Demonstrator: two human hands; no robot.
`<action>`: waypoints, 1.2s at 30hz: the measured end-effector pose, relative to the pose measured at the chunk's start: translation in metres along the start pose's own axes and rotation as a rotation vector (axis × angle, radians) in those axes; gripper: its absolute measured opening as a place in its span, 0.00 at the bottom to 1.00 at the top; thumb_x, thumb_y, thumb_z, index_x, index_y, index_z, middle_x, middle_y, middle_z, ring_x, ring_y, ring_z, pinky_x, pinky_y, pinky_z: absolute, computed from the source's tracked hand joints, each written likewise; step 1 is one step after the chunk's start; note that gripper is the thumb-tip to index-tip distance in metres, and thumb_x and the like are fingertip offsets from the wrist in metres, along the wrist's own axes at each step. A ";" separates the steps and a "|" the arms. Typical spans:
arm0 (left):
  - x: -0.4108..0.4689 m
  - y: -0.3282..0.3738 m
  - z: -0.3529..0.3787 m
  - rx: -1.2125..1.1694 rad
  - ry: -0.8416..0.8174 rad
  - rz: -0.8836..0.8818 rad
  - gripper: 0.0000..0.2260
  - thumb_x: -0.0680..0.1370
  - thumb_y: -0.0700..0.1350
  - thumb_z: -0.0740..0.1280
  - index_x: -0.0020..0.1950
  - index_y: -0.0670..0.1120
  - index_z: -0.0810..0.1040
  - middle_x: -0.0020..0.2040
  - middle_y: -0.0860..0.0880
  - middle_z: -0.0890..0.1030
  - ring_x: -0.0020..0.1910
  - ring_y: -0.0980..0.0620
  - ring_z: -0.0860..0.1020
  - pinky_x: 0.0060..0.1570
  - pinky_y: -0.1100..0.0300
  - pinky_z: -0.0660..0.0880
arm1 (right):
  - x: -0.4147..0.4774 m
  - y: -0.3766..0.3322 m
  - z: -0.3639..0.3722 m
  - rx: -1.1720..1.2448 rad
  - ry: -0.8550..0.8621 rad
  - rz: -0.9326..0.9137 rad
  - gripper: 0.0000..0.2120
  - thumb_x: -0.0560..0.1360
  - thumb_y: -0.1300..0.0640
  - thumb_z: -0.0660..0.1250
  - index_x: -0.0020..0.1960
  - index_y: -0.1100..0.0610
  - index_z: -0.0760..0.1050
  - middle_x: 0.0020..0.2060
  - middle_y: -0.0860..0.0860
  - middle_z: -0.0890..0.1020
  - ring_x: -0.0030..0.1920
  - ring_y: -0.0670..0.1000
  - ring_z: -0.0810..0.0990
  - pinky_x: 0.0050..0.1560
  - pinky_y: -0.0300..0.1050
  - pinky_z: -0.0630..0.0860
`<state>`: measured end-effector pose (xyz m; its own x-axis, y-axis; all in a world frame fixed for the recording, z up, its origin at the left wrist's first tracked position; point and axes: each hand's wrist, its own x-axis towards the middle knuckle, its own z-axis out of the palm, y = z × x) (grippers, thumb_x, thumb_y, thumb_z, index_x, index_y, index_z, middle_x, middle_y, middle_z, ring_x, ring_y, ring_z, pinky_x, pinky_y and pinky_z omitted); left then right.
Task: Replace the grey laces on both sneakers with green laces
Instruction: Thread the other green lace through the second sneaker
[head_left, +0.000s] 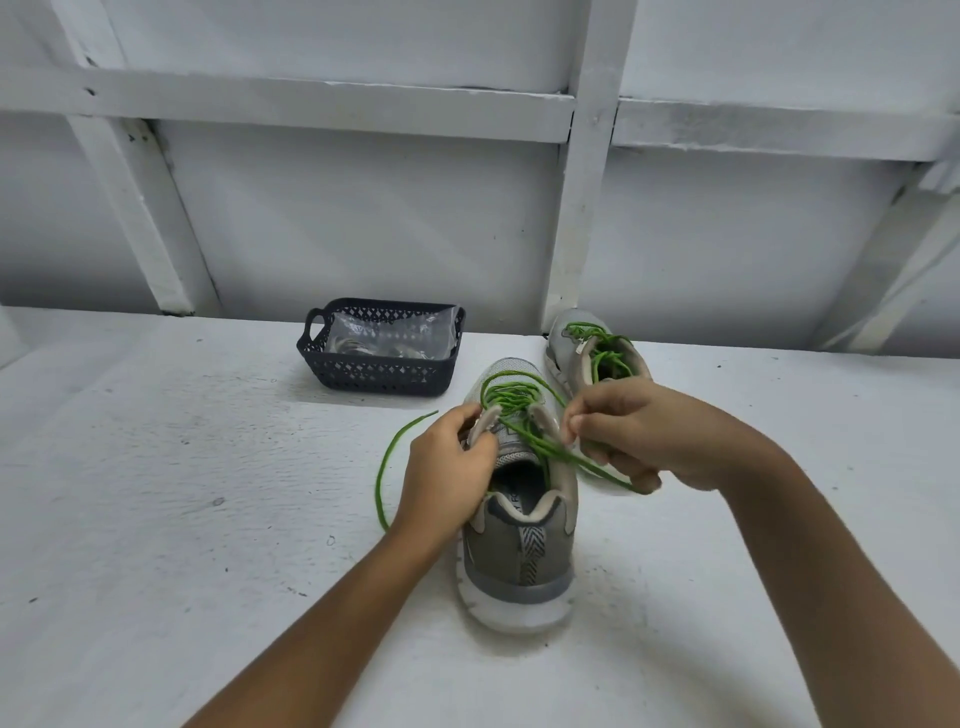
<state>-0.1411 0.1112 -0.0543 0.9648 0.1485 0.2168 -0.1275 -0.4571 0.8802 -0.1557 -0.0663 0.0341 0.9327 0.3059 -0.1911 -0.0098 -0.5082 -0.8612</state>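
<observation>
Head view: both hands at the near sneaker (519, 525), green lace (511, 395) crossing its front eyelets.
Fingers of left hand (447, 467) curled, gripping the shoe's left eyelet edge. Fingers of right hand (639, 431) pinch a taut lace strand. Loose lace end trails on open tabletop (156, 519) left of the left fingers. Second sneaker (574, 345), green-laced, just beyond the right fingers. Basket (382, 371) beyond the left fingers, apart.

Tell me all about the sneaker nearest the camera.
The near sneaker is grey with a white sole and striped heel tab, upright on the table, heel toward the camera. A green lace crosses its eyelets, one end trailing left. The left hand holds its left eyelet flap; the right hand pinches the lace.
</observation>
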 end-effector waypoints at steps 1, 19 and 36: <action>0.000 0.000 0.000 -0.010 -0.007 0.003 0.15 0.76 0.44 0.64 0.63 0.50 0.77 0.51 0.54 0.81 0.41 0.65 0.75 0.34 0.80 0.65 | -0.001 -0.002 0.000 -0.097 0.007 -0.025 0.12 0.80 0.62 0.59 0.40 0.57 0.77 0.27 0.50 0.74 0.21 0.47 0.66 0.21 0.36 0.66; -0.001 -0.002 -0.001 -0.046 -0.020 0.002 0.15 0.77 0.45 0.64 0.64 0.50 0.77 0.56 0.53 0.80 0.51 0.58 0.77 0.40 0.75 0.68 | 0.027 0.000 0.033 -0.395 0.309 -0.334 0.05 0.73 0.59 0.65 0.39 0.53 0.77 0.45 0.48 0.80 0.51 0.53 0.76 0.56 0.56 0.73; -0.001 -0.002 -0.001 -0.110 -0.020 -0.001 0.13 0.74 0.44 0.67 0.58 0.55 0.74 0.48 0.59 0.79 0.45 0.65 0.76 0.37 0.79 0.67 | 0.018 -0.003 0.035 -0.816 0.234 -0.270 0.12 0.77 0.47 0.62 0.50 0.52 0.81 0.41 0.48 0.71 0.49 0.51 0.73 0.50 0.48 0.72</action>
<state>-0.1418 0.1127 -0.0562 0.9691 0.1311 0.2088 -0.1502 -0.3577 0.9217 -0.1520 -0.0310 0.0167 0.9168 0.3711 0.1476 0.3973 -0.8853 -0.2418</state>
